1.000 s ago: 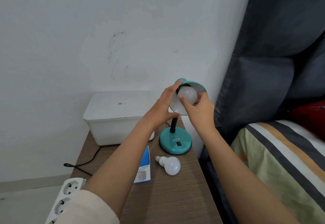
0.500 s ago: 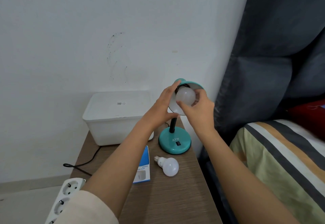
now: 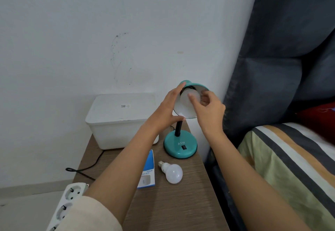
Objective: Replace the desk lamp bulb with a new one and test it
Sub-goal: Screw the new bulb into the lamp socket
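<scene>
On the far left a power strip (image 3: 69,201) is hanging off the edge of the tabletop (image 3: 181,203), and behind it a white box (image 3: 119,120) is sitting against the wall. A blue bulb carton (image 3: 147,171) is lying flat beside a loose bulb (image 3: 172,172), which is resting on its side just in front of the lamp base (image 3: 180,144). Above that, the left hand (image 3: 163,111) is cupping the outer left side of the teal shade (image 3: 190,104) and bracing it. Inside the shade, the right hand (image 3: 208,111) is pinching the fitted bulb (image 3: 188,96) between thumb and fingers, so the step in hand is probably twisting that bulb in its socket; whether it is being tightened or loosened cannot be told. The next move is likely calling for further small turns of the wrist, regripping between them, while the shade is being held steady, before pressing the switch (image 3: 184,147) on the base.
</scene>
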`<state>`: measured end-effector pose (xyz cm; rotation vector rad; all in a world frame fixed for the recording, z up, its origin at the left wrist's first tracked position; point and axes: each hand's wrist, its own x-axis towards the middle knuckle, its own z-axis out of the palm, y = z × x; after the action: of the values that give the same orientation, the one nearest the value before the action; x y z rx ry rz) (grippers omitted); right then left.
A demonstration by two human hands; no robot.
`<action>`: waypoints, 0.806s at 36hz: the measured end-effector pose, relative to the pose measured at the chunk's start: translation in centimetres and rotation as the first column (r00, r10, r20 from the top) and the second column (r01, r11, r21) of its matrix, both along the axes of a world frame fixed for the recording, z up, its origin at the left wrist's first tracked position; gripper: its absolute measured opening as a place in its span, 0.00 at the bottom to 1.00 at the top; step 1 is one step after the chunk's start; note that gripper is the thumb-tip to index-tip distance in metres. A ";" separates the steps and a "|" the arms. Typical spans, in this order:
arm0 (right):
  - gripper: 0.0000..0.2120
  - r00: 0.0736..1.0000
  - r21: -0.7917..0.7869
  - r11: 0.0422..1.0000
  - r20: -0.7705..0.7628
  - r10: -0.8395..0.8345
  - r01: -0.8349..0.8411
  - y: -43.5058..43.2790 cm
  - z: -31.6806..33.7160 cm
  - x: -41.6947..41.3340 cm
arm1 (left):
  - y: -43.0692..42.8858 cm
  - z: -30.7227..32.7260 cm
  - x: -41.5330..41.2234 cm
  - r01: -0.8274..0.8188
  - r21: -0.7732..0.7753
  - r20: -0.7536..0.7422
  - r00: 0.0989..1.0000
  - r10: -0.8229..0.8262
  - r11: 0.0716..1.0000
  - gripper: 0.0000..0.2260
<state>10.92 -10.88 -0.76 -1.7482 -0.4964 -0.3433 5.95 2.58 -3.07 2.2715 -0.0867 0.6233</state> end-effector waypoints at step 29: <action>0.22 0.986 -0.081 0.997 0.168 -0.003 0.017 0.9 -1.1 0.0 | -0.1 -0.1 0.5 0.017 0.014 0.023 1.000 -0.017 1.000 0.47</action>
<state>10.94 -9.96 -1.84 -1.8101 -0.6305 -0.4861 6.40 2.48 -3.18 2.2747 -0.1223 0.6424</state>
